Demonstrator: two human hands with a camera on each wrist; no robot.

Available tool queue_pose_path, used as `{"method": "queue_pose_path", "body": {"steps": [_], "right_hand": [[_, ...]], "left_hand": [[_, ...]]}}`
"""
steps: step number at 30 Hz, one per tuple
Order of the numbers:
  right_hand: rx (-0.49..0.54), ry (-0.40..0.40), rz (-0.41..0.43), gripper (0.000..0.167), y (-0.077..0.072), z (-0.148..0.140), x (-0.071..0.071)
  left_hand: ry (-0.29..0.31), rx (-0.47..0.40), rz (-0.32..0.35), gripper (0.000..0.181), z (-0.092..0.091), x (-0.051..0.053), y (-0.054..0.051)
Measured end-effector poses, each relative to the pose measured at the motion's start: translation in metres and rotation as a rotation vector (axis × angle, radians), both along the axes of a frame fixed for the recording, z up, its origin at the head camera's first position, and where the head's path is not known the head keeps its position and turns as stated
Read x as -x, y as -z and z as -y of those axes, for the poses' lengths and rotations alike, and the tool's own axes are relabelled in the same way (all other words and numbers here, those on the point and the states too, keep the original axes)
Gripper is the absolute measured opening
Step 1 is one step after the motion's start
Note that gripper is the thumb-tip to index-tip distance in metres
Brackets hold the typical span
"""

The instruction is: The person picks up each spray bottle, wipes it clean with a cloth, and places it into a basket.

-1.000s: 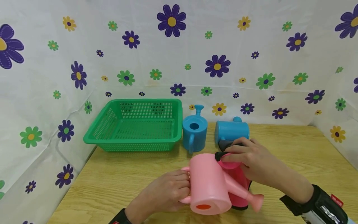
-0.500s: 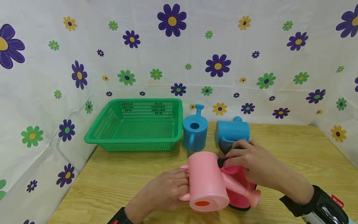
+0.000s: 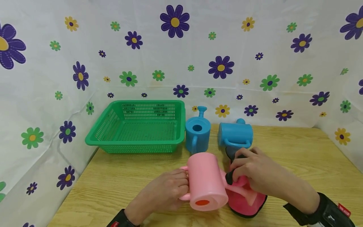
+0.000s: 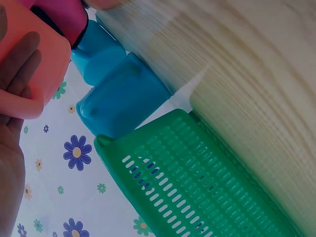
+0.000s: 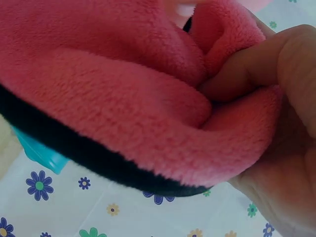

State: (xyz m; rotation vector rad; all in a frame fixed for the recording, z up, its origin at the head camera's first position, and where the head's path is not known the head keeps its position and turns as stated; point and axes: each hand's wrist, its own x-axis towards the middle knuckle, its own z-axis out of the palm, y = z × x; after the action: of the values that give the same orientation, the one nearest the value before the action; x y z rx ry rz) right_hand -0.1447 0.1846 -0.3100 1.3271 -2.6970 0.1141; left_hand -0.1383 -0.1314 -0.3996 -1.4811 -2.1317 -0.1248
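Observation:
My left hand (image 3: 168,189) grips the handle of a pink watering can (image 3: 206,179), held tilted over the table with its spout pointing right. In the left wrist view, fingers curl through the handle of the pink can (image 4: 42,54). A pink fluffy cloth with black edging (image 3: 244,205) is bunched in my right hand (image 3: 253,170), close against the spout. The right wrist view shows the cloth (image 5: 123,108) pinched and folded between thumb and fingers. The cloth's lower part hangs behind the spout; whether it touches the spout's far side is hidden.
Behind the hands stands an upright blue watering can (image 3: 197,138), and a second blue can (image 3: 235,132) lies on its side. Left of them sits a green perforated basket (image 3: 136,147). A flower-patterned sheet (image 3: 153,53) rises behind and beside the wooden table (image 3: 119,176).
The right hand with the cloth has moved down from the can's upper side to the spout. The pink can has shifted slightly left. The cloth now hangs more spread out.

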Motion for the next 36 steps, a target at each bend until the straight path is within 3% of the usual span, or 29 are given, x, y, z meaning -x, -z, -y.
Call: {"method": "queue_pose_path", "body": {"steps": [9, 21, 31, 36], "right_hand": [[-0.024, 0.005, 0.021, 0.022, 0.004, -0.001, -0.003], [-0.025, -0.009, 0.016, 0.023, 0.004, 0.003, -0.007], [-0.036, -0.025, 0.041, 0.03, 0.008, 0.01, -0.008], [-0.017, 0.011, 0.06, 0.032, 0.011, 0.009, -0.007]], "left_hand": [[-0.014, -0.002, 0.021, 0.019, 0.009, 0.006, 0.002], [-0.057, 0.002, 0.056, 0.017, 0.013, 0.007, 0.006], [-0.001, 0.0, 0.038, 0.014, 0.003, 0.003, 0.003], [0.011, -0.012, 0.029, 0.016, 0.002, 0.0, 0.003]]}}
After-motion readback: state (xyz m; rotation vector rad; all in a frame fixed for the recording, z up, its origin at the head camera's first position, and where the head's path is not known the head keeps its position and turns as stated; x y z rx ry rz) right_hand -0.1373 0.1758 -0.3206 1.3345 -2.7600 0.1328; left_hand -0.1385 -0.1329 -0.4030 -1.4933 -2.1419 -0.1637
